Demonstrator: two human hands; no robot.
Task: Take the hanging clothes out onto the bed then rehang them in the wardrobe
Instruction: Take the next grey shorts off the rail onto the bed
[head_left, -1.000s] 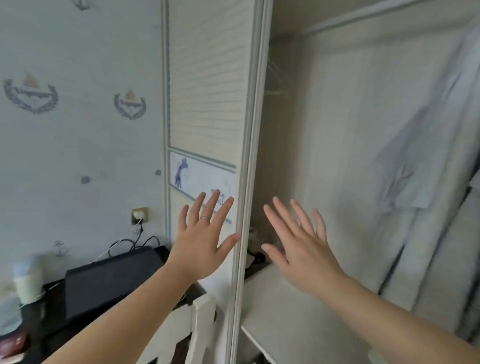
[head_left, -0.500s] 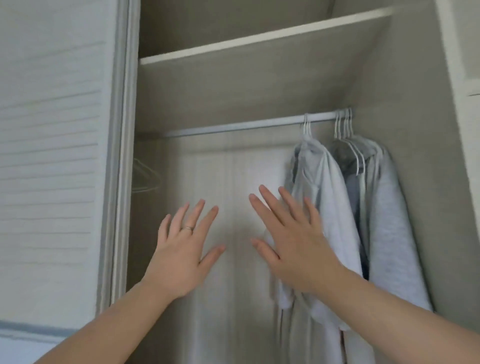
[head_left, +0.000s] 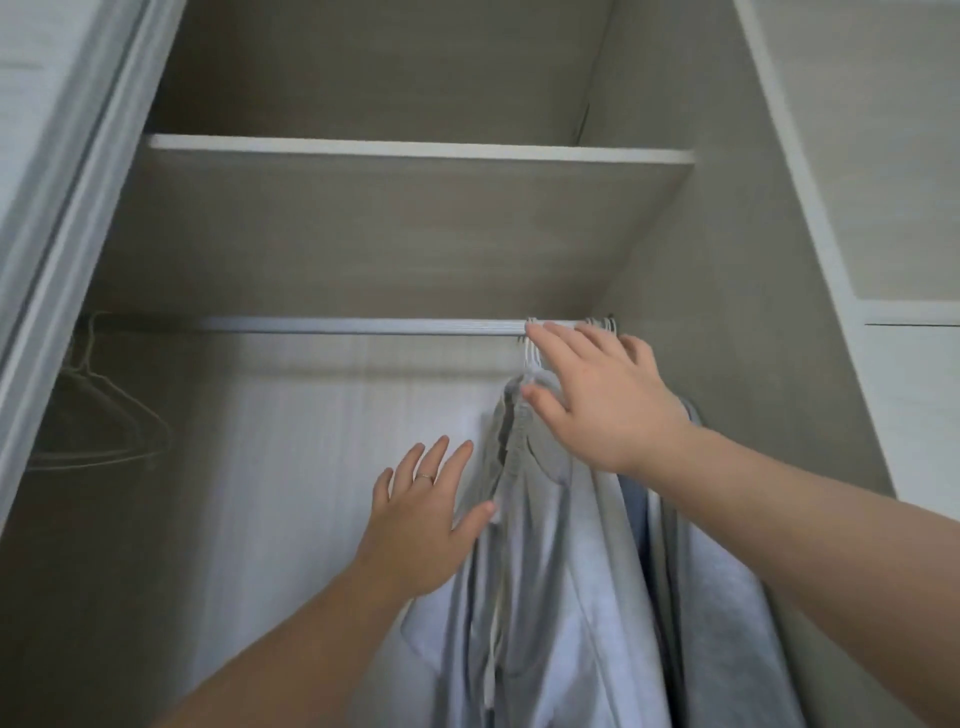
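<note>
Several pale grey and light blue clothes (head_left: 561, 587) hang on white hangers (head_left: 531, 349) at the right end of a metal rail (head_left: 363, 326) inside the open wardrobe. My right hand (head_left: 602, 400) is raised to the hanger hooks, fingers spread, touching the front hanger just under the rail without closing on it. My left hand (head_left: 423, 512), with a ring on one finger, is lower and open, its thumb resting against the left edge of the front grey garment.
A shelf (head_left: 415, 150) spans the wardrobe above the rail. An empty wire hanger (head_left: 98, 415) hangs at the rail's far left in shadow. The sliding door frame (head_left: 67, 223) stands at the left, and a side panel (head_left: 810, 260) at the right.
The view has swung from the door and desk up into the wardrobe. My right hand has risen to the hanger hooks; my left hand has moved right against the front garment.
</note>
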